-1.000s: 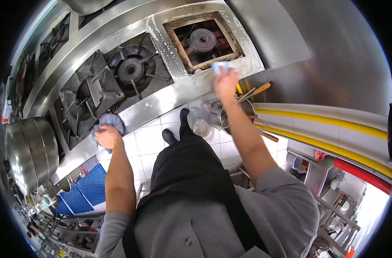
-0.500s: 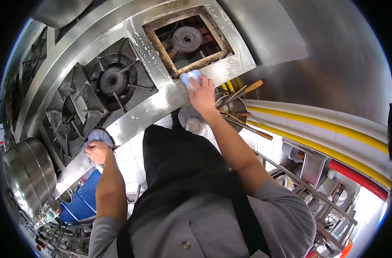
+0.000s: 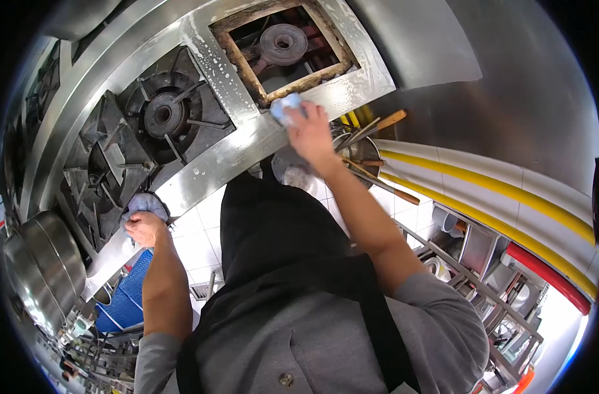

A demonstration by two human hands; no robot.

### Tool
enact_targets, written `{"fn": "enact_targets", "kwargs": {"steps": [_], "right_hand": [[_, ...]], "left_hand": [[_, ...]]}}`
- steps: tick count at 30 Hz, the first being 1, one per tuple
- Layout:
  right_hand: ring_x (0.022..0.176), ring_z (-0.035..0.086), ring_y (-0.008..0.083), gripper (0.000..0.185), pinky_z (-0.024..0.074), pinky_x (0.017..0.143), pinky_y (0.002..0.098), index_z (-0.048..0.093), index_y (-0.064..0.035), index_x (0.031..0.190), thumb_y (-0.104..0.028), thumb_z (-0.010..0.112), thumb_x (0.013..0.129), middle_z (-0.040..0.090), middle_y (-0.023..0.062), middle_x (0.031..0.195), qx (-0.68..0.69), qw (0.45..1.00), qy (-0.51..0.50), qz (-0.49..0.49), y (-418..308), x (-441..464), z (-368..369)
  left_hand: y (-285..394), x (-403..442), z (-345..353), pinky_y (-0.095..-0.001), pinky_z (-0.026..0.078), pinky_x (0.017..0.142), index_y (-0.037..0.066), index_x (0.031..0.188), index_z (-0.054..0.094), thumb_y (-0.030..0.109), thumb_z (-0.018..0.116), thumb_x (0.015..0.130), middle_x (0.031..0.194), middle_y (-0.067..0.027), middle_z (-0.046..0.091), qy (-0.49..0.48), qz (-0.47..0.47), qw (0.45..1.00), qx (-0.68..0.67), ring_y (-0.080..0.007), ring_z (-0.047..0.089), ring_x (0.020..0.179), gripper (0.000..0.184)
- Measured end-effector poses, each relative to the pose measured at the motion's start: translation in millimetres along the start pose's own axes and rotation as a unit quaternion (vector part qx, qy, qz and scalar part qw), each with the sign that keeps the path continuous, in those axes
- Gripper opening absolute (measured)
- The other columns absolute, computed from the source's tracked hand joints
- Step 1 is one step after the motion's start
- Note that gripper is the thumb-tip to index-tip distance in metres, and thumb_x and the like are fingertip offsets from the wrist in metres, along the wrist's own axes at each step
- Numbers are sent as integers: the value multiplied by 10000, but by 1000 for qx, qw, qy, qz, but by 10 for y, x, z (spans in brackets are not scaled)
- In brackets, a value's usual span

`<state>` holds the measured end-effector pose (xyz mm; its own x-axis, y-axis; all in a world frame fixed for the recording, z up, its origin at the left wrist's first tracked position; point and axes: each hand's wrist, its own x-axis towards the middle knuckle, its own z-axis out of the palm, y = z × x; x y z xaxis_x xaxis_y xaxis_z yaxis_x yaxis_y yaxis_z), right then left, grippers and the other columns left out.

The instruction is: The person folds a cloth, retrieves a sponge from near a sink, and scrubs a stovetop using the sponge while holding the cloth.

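Note:
My right hand (image 3: 310,136) presses a light blue cloth (image 3: 286,109) on the steel front rim of the stove (image 3: 247,140), just below the square burner opening. Suds and wet spots cover the steel around that opening, where a round burner (image 3: 283,44) sits exposed without a grate. My left hand (image 3: 144,228) is closed around a grey-blue rag (image 3: 146,206) at the stove's front edge, beside the black burner grate (image 3: 102,154). Some of the fingers of both hands are hidden by the cloths and the angle.
A large steel pot (image 3: 44,262) stands at the left. Below the stove's right end, a container holds wooden-handled tools (image 3: 391,119). Yellow pipes (image 3: 496,187) and a red pipe (image 3: 549,279) run along the right wall. A blue mat-like item (image 3: 125,299) is at lower left.
My right hand has slid the light blue cloth slightly left along the stove rim. My left hand stays on its rag, and the whole view has shifted a little.

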<state>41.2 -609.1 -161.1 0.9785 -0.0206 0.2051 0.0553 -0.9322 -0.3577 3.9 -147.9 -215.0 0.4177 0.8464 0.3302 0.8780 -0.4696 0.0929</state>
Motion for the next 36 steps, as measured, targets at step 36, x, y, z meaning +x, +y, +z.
{"fn": "enact_targets", "kwargs": {"steps": [36], "right_hand": [[1025, 539, 408, 375, 443, 902, 527, 663, -85, 1179, -129, 651, 807, 563, 231, 1122, -86, 989, 55, 109, 649, 218, -119]], "left_hand": [[17, -9, -51, -544, 501, 792, 27, 1023, 627, 380, 425, 949, 1046, -188, 653, -21, 0, 1000, -3, -405, 655, 925, 414]]}}
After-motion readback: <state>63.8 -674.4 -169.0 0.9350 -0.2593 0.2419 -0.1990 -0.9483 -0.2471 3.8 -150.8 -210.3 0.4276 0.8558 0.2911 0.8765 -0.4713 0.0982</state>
